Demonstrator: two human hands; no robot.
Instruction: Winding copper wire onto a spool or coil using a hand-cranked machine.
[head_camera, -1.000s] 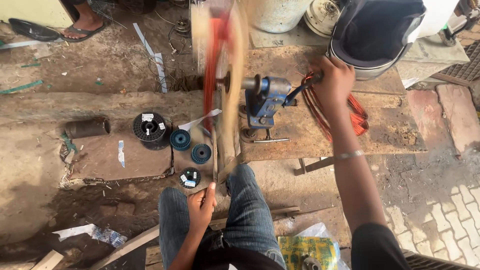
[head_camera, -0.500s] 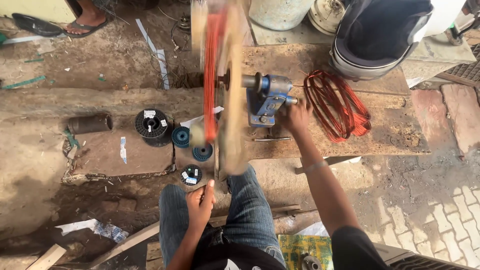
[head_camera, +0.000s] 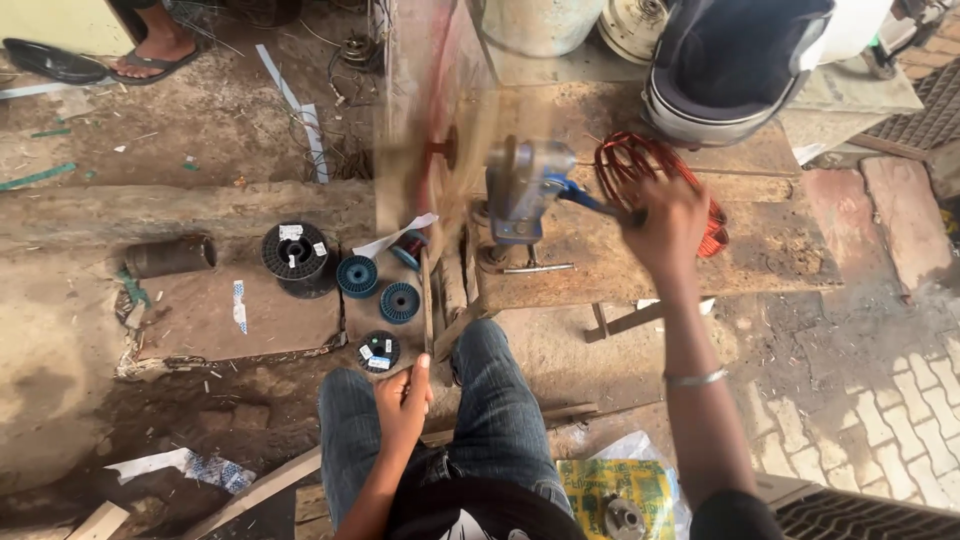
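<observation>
My right hand (head_camera: 668, 218) grips the crank handle of a blue hand winder (head_camera: 524, 188) bolted to a wooden bench (head_camera: 770, 245). The winder's wooden former (head_camera: 432, 150) with red-orange wire on it spins in a blur at the left end of the bench. My left hand (head_camera: 403, 398) is closed by my left knee, pinching a thin wire that runs up toward the spinning former. A loose coil of red-orange wire (head_camera: 640, 165) lies on the bench behind my right hand.
Black (head_camera: 296, 255) and blue wire spools (head_camera: 357, 276) stand on a board on the ground at left. A dark helmet (head_camera: 730, 65) rests at the bench's back. A sandalled foot of another person (head_camera: 150, 55) shows top left. A yellow packet (head_camera: 612, 490) lies by my right leg.
My right hand has gone round with the crank: from the right over the coil, down near the winder, and now back out to the right. The former keeps spinning. My left hand stays.
</observation>
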